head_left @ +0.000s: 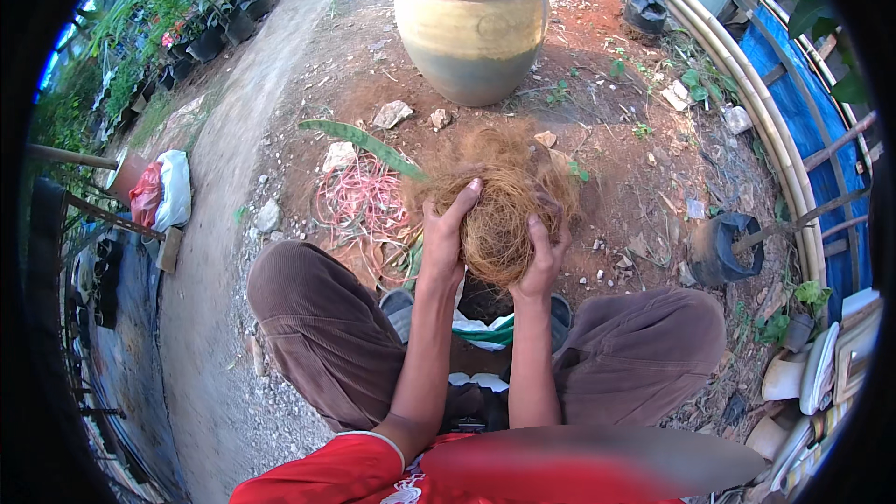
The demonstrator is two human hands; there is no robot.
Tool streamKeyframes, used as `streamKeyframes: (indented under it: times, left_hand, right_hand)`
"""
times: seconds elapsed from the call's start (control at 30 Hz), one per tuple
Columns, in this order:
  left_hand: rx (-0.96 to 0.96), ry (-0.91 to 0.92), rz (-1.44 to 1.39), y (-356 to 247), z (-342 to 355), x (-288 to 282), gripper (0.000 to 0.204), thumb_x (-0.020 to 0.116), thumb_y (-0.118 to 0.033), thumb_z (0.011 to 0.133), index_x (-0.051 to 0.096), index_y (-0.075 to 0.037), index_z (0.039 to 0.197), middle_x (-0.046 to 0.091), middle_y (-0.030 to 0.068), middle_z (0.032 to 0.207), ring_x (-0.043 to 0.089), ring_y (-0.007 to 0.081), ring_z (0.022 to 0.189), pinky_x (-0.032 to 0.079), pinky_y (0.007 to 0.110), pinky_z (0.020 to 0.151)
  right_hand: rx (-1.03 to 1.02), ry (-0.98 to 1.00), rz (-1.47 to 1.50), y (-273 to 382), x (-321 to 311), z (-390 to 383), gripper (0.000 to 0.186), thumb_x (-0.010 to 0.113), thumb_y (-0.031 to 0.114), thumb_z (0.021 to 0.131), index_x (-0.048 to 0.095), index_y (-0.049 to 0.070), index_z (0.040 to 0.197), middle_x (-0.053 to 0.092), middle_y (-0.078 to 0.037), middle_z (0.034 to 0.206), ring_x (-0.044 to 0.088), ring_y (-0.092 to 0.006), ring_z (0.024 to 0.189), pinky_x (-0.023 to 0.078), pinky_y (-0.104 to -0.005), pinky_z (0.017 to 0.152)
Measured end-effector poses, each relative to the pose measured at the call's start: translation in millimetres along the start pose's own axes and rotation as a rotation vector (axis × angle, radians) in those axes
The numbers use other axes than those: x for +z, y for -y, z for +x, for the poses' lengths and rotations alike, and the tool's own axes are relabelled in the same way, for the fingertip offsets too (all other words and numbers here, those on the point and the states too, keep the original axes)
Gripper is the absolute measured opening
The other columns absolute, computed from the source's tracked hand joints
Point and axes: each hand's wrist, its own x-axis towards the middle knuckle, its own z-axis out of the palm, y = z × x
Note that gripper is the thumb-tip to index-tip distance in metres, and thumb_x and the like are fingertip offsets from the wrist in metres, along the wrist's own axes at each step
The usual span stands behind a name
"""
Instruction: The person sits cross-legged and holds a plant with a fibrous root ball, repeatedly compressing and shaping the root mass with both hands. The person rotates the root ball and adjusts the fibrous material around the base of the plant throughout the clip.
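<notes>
A loose, tangled clump of brown coconut-like fibre [490, 224] is held between both hands, raised in front of my knees. My left hand [450, 219] grips its left side, thumb on top, and my right hand [543, 252] has its fingers round the right side. Just left of the clump lie a long green leaf [359, 142] and a heap of pink plastic string [355, 201] on the soil. Below my hands, between my legs, is a white and green sack [481, 329], partly hidden by the fibre and my arms.
A large beige pot [471, 23] stands ahead. Potted plants [215, 33] line the concrete path [215, 215] on the left, near white and red bags [171, 189]. At right are a black planting bag [723, 247], bamboo poles [728, 56], a blue tarp [784, 103] and stacked pale dishes [821, 364].
</notes>
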Motion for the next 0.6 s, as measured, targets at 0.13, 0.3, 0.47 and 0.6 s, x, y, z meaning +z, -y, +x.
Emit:
streamKeyframes:
  times: [0.13,0.3,0.47,0.6]
  left_hand:
    - [0.133,0.167,0.297,0.6,0.7,-2.9,0.028,0.068,-0.012,0.094,0.067,0.005,0.117,0.068,0.0157,0.122,0.066,0.0214,0.110,0.052,0.035,0.097]
    - [0.236,0.273,0.261,-4.2,3.4,-15.0,0.024,0.065,-0.014,0.095,0.065,0.004,0.112,0.070,0.0174,0.116,0.067,0.0234,0.109,0.053,0.037,0.097]
    - [-0.022,0.041,-0.054,-10.5,-3.9,-18.4,0.030,0.059,-0.023,0.101,0.063,0.002,0.117,0.072,0.0152,0.107,0.072,0.0227,0.092,0.060,0.037,0.082]
    - [-0.136,0.055,-0.199,-12.5,-11.9,-11.0,0.037,0.051,-0.031,0.105,0.061,0.000,0.122,0.071,0.0159,0.112,0.071,0.0246,0.097,0.060,0.039,0.085]
  right_hand:
    - [0.477,-0.137,0.541,1.8,-12.4,3.0,0.040,0.051,0.029,0.101,0.062,0.002,0.128,0.069,-0.014,0.123,0.067,-0.0274,0.110,0.054,-0.0419,0.097]
    - [0.585,-0.070,0.642,10.1,3.9,-2.4,0.045,0.046,0.034,0.103,0.062,0.001,0.128,0.068,-0.014,0.124,0.066,-0.0281,0.112,0.053,-0.0439,0.100]
    - [0.153,-0.039,0.377,24.6,27.9,-14.3,0.053,0.049,0.040,0.100,0.061,-0.001,0.130,0.064,-0.014,0.130,0.062,-0.0267,0.121,0.046,-0.0420,0.107]
    - [-0.303,0.114,-0.145,35.4,26.0,-15.8,0.044,0.063,0.026,0.091,0.066,-0.004,0.122,0.066,-0.014,0.125,0.061,-0.0261,0.119,0.040,-0.0401,0.110]
